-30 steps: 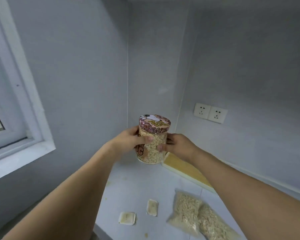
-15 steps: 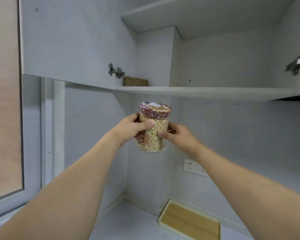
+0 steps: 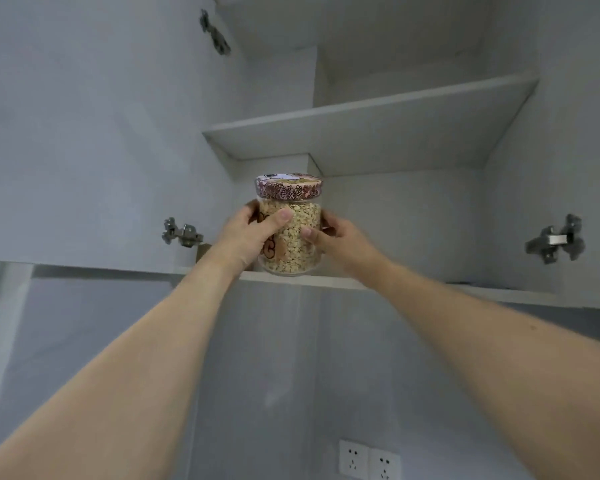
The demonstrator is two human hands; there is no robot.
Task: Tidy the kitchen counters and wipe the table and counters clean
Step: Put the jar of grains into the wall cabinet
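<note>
— What do I have in view, and can any writing be read?

— I see a clear jar full of pale grain, upright, with a patterned pink lid; there are brownish printed letters on its left face, but the left hand covers most of them, so I cannot read a word; the lid carries drawn flowers and no legible brand.

— How are the fingers set?

— My left hand wraps the jar's left side, thumb across the front; my right hand grasps the right side, thumb pressed on the glass; both are curled round it, neither released.

— Where does the jar sit?

— At the near edge of the lower shelf of the open wall cabinet, its base level with that edge; whether it rests on the board or hangs just above, I cannot tell; the upper shelf is above it; hinges show far left and right; a double socket is on the wall below.

— And against half a second ago?

— The jar has risen from below the shelf up to its edge; the view has tilted upward, so the wooden tray on the counter has dropped out of sight; both grips are unchanged.
</note>
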